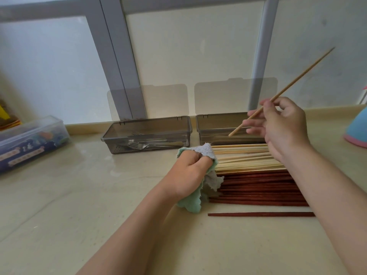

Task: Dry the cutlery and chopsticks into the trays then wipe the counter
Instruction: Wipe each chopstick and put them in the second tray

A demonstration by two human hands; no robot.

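Note:
My left hand (187, 172) grips a grey-and-green cloth (200, 187) on the counter, at the left ends of the chopstick pile. My right hand (282, 126) pinches one pale bamboo chopstick (297, 79), raised and tilted, its lower tip above the right tray (216, 124). Several pale chopsticks (244, 157) lie in a row on the counter. Several dark red chopsticks (258, 189) lie in front of them, with one dark red chopstick (260, 214) apart. The left tray (147, 133) holds forks (139, 144) and other metal cutlery.
Both trays have open translucent lids (164, 100) leaning against the window. A clear plastic box (29, 139) stands at the far left. A blue-and-pink object (357, 130) sits at the right edge. The beige counter (79, 195) shows a wet sheen near the left tray.

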